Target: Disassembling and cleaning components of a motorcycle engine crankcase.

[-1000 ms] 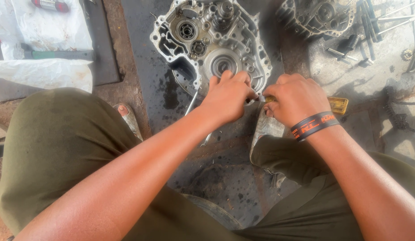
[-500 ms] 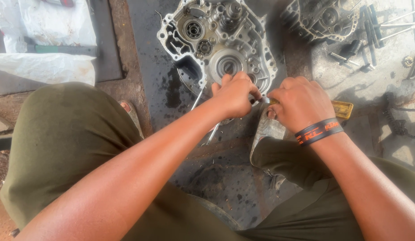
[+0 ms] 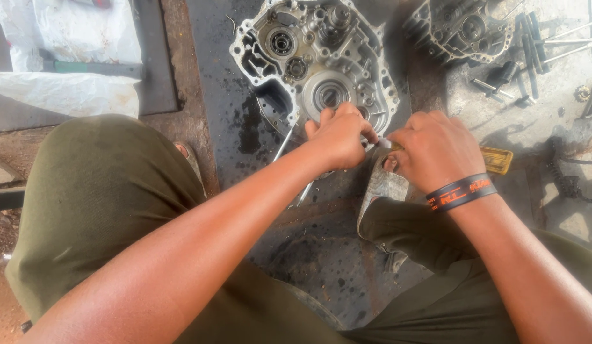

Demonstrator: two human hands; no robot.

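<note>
Outdoors, oily dark mat bears engine casing, hands beside

Second engine case top right; loose bolts beside; white sheet left.

Oil-stained concrete floor, white sacks left, hard sunlight right.

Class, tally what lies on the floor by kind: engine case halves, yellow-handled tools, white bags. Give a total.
Engine case halves: 2, one by the left hand, another
Yellow-handled tools: 1 under the right hand
White bags: 2
Total: 5
</note>
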